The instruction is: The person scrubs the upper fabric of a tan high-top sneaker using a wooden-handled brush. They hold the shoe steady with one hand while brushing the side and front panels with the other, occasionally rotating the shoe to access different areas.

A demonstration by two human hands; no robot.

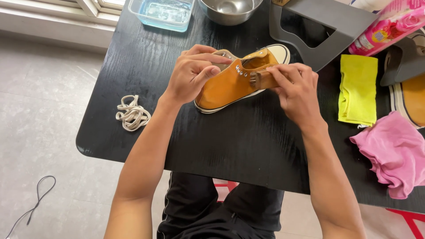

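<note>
Mustard canvas shoe (228, 88) lay on the bench (248, 137), left hand (191, 75) gripping its collar, right hand (297, 90) pinching a small brush (261, 79); short, gentle strokes would suit

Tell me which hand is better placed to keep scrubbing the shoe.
Right hand: it already holds the small brush against the orange shoe. The left hand grips the shoe's tongue side, steadying it.

Mustard-orange shoe (228, 86) with cream sole, black table (248, 141), yellow cloth (357, 90), pink cloth (394, 152)

Both hands, left (191, 75) and right (299, 90), raised with fingers curled.
</note>
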